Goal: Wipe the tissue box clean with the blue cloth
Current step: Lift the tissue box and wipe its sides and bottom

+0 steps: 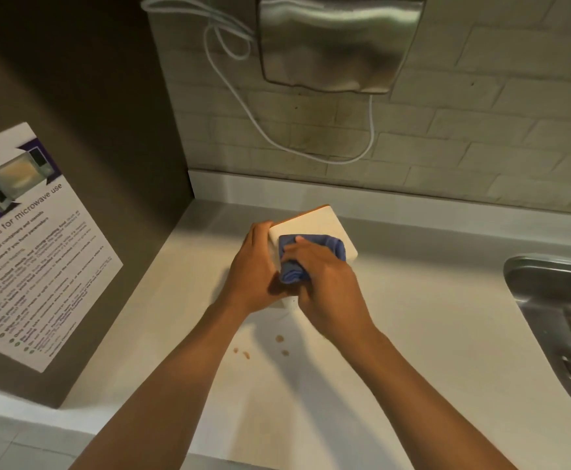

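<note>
The white tissue box (314, 228) stands on the table (413, 334). The left hand (253, 269) grips its left side, fingers wrapped around the edge. The right hand (325, 279) presses the bunched blue cloth (311, 256) onto the box top, fingers closed over it.

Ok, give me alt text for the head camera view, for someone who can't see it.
A person's right hand presses a bunched blue cloth onto a white tissue box while the left hand grips the box's left side, on a pale counter. A steel sink lies to the right, a microwave-use poster to the left.
</note>
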Action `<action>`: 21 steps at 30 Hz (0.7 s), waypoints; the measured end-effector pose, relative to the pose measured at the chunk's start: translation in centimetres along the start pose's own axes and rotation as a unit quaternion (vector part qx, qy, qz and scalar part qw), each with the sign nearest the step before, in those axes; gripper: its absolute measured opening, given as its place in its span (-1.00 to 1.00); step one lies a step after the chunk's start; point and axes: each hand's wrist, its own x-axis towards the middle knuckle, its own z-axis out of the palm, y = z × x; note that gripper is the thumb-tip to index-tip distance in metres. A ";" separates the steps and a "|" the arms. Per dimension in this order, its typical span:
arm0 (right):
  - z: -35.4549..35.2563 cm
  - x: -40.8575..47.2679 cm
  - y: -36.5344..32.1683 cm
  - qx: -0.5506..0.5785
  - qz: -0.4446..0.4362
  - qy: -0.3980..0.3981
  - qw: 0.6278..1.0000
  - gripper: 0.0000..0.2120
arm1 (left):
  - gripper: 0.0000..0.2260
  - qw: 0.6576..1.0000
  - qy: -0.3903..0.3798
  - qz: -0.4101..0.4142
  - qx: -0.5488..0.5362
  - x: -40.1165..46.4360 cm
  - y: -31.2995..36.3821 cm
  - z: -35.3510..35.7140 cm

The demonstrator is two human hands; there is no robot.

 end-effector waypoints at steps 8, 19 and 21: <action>-2.4 2.2 3.8 -0.004 0.111 0.144 0.983 -0.60 | -0.05 0.999 0.029 -0.012 0.015 -0.5 0.2 -0.1; 1.5 -2.6 2.8 0.046 0.097 0.182 0.977 -0.59 | -0.04 1.000 0.018 -0.003 -0.003 -0.3 1.3 1.4; 2.5 -3.1 1.6 0.064 0.080 0.161 0.982 -0.60 | -0.10 0.999 0.017 -0.020 -0.020 0.0 1.7 1.6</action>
